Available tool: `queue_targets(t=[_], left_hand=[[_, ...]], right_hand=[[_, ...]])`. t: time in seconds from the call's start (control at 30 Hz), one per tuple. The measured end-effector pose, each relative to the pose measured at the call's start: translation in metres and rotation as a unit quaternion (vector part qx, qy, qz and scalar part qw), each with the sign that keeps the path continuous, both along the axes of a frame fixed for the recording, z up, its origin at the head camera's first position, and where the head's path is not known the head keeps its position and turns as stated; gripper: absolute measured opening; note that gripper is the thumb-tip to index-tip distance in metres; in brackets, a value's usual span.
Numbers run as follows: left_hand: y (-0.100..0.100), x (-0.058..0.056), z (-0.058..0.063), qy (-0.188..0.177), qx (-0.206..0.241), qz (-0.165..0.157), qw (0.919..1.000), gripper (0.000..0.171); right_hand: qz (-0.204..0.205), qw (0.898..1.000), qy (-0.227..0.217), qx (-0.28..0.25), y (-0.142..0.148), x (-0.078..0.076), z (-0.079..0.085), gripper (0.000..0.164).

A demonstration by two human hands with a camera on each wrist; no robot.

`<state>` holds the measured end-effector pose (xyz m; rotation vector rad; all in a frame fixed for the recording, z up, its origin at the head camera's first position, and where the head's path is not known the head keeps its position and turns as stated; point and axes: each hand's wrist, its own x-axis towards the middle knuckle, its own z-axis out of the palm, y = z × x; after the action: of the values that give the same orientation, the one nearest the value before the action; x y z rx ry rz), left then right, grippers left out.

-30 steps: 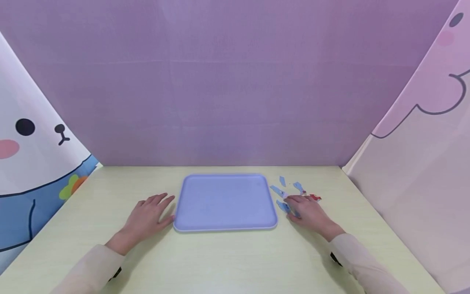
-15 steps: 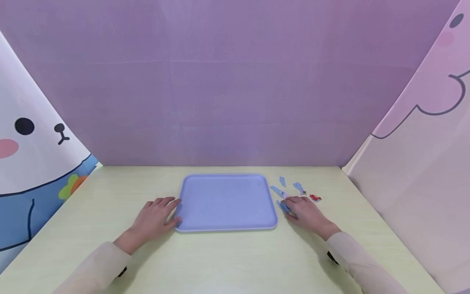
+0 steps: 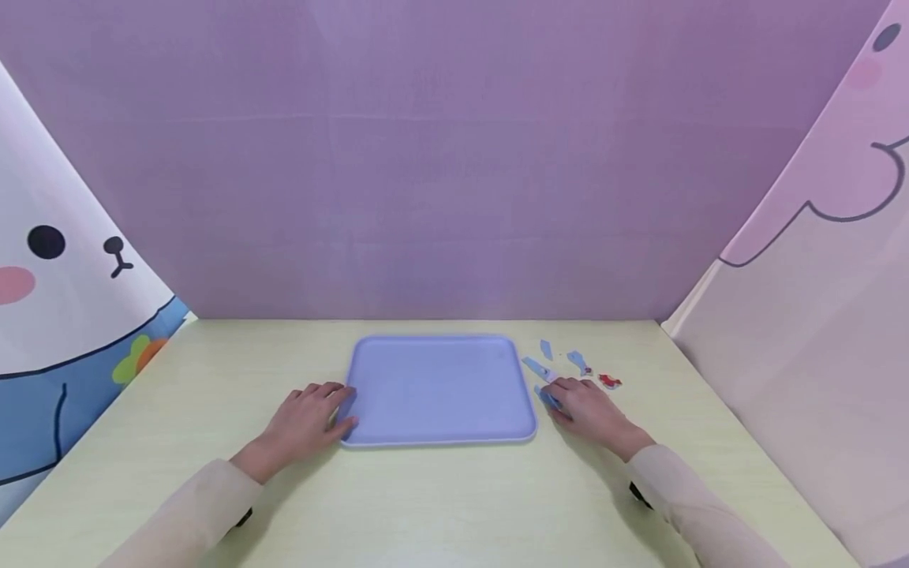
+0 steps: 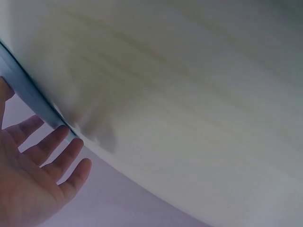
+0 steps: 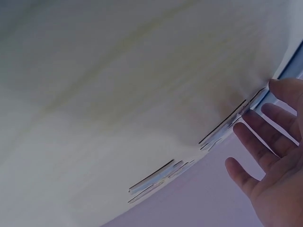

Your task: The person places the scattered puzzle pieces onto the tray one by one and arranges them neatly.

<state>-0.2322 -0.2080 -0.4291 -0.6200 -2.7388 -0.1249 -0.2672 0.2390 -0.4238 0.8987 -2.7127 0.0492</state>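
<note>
Resting at nine o'clock of the flat, rectangular periwinkle tray [image 3: 438, 392], your left hand [image 3: 301, 420] is open, its fingers relaxed, thumb and index tips at the rim. The tray lies straight ahead of you on the pale, wood-toned table [image 3: 440, 505]. Expect it, probably plastic, to be light, stiff and smooth enough to slide at a nudge; the raised rim at nine and three is the place to take hold.

Just outside the rim, from two to three o'clock, lie thin, flat pieces: a long light-blue strip [image 3: 536, 368], a small light-blue piece [image 3: 545, 350] nearer two, an irregular blue piece [image 3: 545, 397] near three, and a light-blue piece with a reddish end [image 3: 576, 360]. They look like thin card: judge them light, easily shifted and apt to crease, so pinch by the edges. Your right hand [image 3: 591, 412], at three, is open, fingertips over the irregular blue piece; whether they press it, you cannot tell. Beyond lies a small, irregular red piece [image 3: 609, 382].
</note>
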Motion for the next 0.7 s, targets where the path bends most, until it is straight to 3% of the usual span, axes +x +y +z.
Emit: queue_targets(t=[0.2,0.7], left_hand=[[-0.0001,-0.0026,-0.0036,-0.006,0.005,-0.004,1.0000,0.044],[0.0035,0.0025,0.0039,-0.019,-0.003,0.005,0.9998,0.043]], right_hand=[[-0.004,1.000,-0.010,-0.007,-0.0003,-0.0011,-0.0003,0.029],[-0.006,0.999,-0.025,-0.021,-0.0020,-0.0046,0.0000,0.028]])
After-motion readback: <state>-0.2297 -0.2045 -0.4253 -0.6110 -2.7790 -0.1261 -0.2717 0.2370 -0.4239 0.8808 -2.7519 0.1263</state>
